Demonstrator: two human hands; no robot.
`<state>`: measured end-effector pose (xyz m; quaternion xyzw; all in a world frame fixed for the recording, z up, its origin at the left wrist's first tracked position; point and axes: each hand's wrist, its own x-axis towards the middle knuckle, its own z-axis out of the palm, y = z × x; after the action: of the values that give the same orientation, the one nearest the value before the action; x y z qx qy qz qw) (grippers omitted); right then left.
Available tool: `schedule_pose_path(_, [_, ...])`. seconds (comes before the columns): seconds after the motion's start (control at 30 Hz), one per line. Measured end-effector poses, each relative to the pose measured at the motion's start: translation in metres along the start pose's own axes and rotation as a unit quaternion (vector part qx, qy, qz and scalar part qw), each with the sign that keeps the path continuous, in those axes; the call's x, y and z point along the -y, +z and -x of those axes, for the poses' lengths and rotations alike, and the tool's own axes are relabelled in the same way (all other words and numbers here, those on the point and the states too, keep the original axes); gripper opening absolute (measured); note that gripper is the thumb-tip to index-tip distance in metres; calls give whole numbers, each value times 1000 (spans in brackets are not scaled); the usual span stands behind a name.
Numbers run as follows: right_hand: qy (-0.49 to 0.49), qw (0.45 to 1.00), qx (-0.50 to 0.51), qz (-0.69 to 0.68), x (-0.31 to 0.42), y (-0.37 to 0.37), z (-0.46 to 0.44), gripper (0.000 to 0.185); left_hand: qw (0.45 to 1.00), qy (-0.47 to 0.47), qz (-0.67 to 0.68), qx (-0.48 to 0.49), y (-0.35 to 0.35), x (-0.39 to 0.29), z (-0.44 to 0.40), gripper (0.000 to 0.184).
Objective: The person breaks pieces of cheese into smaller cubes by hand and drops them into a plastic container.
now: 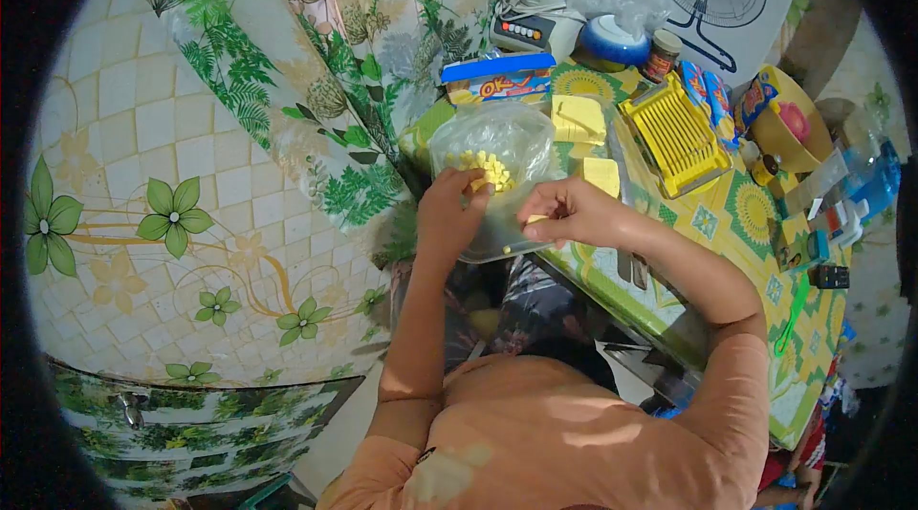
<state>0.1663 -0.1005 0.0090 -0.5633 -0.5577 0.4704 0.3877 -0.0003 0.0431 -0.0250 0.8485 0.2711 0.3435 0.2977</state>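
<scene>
Pinching a small yellow piece (536,218) between its fingertips, the right hand (572,213) is over the right side of the clear bag (524,134). The left hand (451,212) is at yellow cubes (490,169) inside the bag, its grip unclear. Yellow blocks (579,122) lie right of the bag.

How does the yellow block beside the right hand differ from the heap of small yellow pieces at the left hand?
Size: the yellow block is far larger than any one piece in the heap of small pieces.
Arrangement: the block is one solid shape; the pieces are many, jumbled together.
Place: the block sits outside the clear container, the pieces inside it.
Both are yellow.
</scene>
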Motion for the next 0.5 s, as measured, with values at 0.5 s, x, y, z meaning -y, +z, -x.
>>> schedule_pose_path(0.5, [29,991,40,-127,-23,9,-12,22,992,-4,23,123,-15,-24,11,20])
